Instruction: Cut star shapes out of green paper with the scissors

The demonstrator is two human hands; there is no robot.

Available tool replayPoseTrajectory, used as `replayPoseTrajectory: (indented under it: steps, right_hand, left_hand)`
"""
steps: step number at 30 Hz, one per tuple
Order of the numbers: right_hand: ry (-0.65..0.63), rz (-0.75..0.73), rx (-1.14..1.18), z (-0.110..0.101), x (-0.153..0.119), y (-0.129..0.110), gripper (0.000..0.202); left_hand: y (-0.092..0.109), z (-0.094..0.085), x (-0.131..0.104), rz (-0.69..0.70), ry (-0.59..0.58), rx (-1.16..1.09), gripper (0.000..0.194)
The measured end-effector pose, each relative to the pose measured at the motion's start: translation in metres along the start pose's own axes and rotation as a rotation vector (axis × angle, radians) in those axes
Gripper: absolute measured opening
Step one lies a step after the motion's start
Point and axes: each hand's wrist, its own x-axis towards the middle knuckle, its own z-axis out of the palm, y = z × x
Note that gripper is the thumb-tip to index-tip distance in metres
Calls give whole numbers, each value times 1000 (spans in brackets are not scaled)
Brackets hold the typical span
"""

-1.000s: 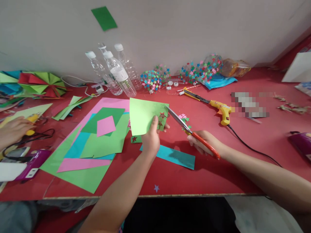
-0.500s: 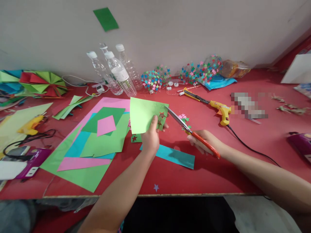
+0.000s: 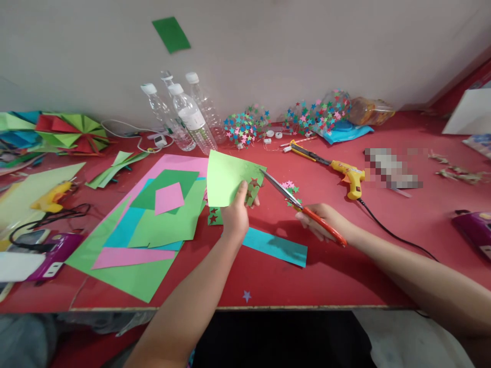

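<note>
On the red tabletop (image 3: 268, 286), a small purple star (image 3: 246, 296) lies by the near edge, with a flat turquoise paper strip (image 3: 280, 249) beyond it. The right hand's (image 3: 333, 217) grip is closed around red-handled metal scissors (image 3: 307, 211), their tips at the right edge of a light-green paper sheet (image 3: 224, 179) with star-shaped holes. The left hand (image 3: 237, 217) pinches this sheet, thumb on the near face, raised above mid-tabletop. Far right: a yellow glue gun (image 3: 355, 191). Far left: clear, white-capped plastic bottles (image 3: 195, 125).
</note>
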Motion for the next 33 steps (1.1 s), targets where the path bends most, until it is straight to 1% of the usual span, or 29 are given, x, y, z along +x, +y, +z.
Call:
replayPoseTrajectory:
  steps: [5, 8, 12, 15, 18, 21, 23, 25, 29, 31, 33]
  right_hand:
    - [5, -3, -7, 0, 1, 2, 47]
    - [2, -6, -1, 0, 1, 1, 47]
    - [-56, -7, 18, -1, -2, -2, 48]
    - [-84, -59, 28, 0, -4, -1, 50]
    - [-65, -89, 24, 1, -4, 1, 53]
    - [-36, -69, 19, 1, -4, 3, 54]
    - [-28, -61, 21, 0, -4, 3, 54]
    - [-34, -63, 27, 0, -4, 3, 55]
    - [-56, -71, 58, -1, -4, 3, 60]
    - [-62, -83, 82, 0, -4, 1, 63]
    - [-61, -94, 103, 1, -5, -1, 65]
  left_hand:
    - [-1, -1, 1, -16, 8, 29, 27]
    - [-1, -2, 1, -13, 17, 47, 26]
    - [-2, -2, 0, 1, 4, 87, 27]
    - [-1, -3, -3, -6, -5, 88, 29]
    - [-1, -4, -7, -37, -58, 102, 31]
    - [-4, -6, -10, -64, -134, 113, 29]
    - [-9, -7, -11, -66, -147, 107, 30]
    - [-14, -10, -11, -51, -124, 110, 31]
    - [-21, -14, -10, -8, -40, 143, 29]
    - [-21, -12, -11, -11, -12, 149, 30]
    - [-19, -8, -13, -46, -22, 134, 32]
